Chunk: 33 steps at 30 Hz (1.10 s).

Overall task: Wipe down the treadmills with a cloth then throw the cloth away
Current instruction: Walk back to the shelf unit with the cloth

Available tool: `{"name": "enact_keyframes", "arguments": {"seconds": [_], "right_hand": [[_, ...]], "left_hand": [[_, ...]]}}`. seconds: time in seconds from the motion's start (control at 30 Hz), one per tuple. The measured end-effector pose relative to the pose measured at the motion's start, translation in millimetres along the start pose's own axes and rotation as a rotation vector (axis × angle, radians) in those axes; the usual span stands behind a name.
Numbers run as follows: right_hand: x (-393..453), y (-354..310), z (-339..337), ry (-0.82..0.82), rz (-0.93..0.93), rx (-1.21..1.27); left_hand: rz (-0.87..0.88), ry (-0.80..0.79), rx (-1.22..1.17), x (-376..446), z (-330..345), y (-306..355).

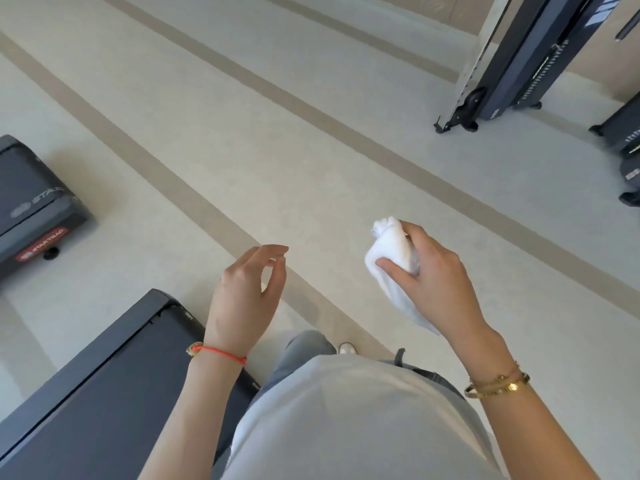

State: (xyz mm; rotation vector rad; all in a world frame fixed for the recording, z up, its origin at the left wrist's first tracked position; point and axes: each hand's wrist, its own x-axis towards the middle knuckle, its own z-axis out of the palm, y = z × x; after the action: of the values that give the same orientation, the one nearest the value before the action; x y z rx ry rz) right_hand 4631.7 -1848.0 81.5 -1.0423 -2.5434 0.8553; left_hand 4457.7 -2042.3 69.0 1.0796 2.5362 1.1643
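The right hand (429,271) grips the bunched white cloth (391,258) right of centre frame while the left hand (246,292) hangs loosely curled, holding nothing, above the treadmill deck (104,375) at lower left, so disposal appears next, requiring a bin, none visible.
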Motion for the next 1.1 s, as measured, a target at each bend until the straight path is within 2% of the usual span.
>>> {"name": "enact_keyframes", "arguments": {"seconds": [0.3, 0.53, 0.77, 1.1], "right_hand": [[185.4, -14.2, 34.6, -0.136, -0.113, 0.023], [351.2, -60.5, 81.4, -0.203, -0.176, 0.028], [506.0, -121.9, 120.7, -0.204, -0.204, 0.06], [698.9, -168.3, 179.2, -0.214, -0.188, 0.069]], "left_hand": [[-0.178, 0.137, 0.005, 133.5, 9.6, -45.1], [-0.199, 0.216, 0.021, 278.3, -6.0, -102.0], [-0.169, 0.223, 0.077, 436.2, -46.5, -154.7], [-0.215, 0.189, 0.098, 636.3, -76.2, -223.5]]}}
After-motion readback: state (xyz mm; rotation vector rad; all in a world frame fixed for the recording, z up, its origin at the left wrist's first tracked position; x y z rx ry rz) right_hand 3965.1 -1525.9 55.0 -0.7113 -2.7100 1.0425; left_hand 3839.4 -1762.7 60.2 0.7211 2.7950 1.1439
